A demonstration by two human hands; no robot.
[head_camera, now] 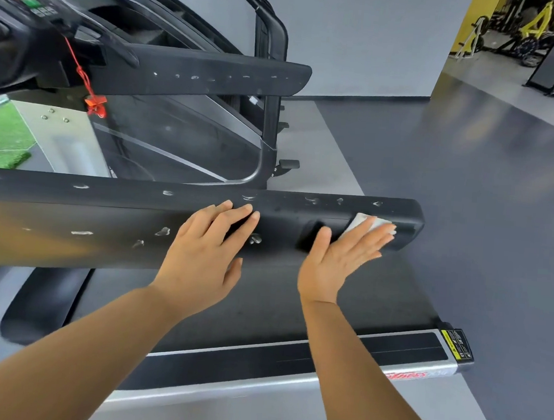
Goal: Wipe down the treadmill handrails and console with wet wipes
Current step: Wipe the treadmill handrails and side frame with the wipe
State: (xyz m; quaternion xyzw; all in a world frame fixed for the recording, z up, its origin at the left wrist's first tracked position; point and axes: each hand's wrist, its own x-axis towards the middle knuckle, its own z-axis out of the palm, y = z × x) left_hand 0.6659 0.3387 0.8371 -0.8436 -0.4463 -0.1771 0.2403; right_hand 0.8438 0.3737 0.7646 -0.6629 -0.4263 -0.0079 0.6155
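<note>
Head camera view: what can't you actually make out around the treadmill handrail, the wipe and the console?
Wet wipe: head view, mostly hidden under the right hand, whose flat fingers cover it; only its far edge shows.
Console: head view, cut off by the left and top edges; button labels blurred.
Near handrail: head view, left end blurred and cut off by the left edge.
Warning label on the deck corner: head view, too small to read.
</note>
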